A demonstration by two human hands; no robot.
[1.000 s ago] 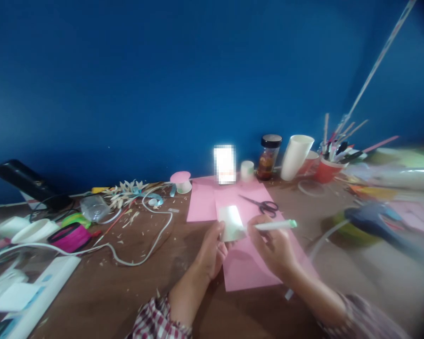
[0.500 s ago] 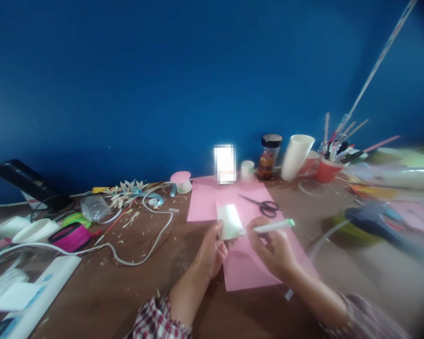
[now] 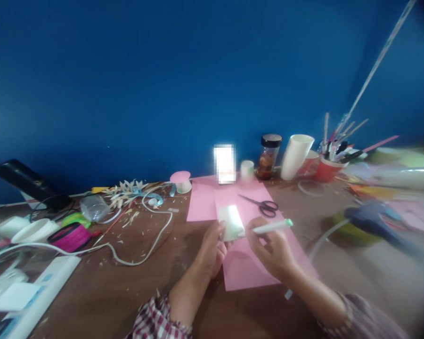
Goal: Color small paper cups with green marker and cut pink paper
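The left hand (image 3: 212, 249) has its grip pinching a glossy white cup-like piece (image 3: 231, 225) above pink paper (image 3: 249, 266). The right hand (image 3: 273, 247) has its grip pinching a green-ended marker (image 3: 272, 227), its tip by the piece's 4 o'clock edge; contact cannot be told. From the piece, scissors (image 3: 258, 204) lie on the paper at 2 o'clock; on the counter (image 3: 127, 301), a black-lidded jar (image 3: 267, 160) stands at 1 o'clock.

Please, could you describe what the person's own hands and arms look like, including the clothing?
The left hand and the right hand wear no gloves. The left sleeve is checked in dark red and white, with a gathered cuff. The right sleeve looks similar, but blurred.
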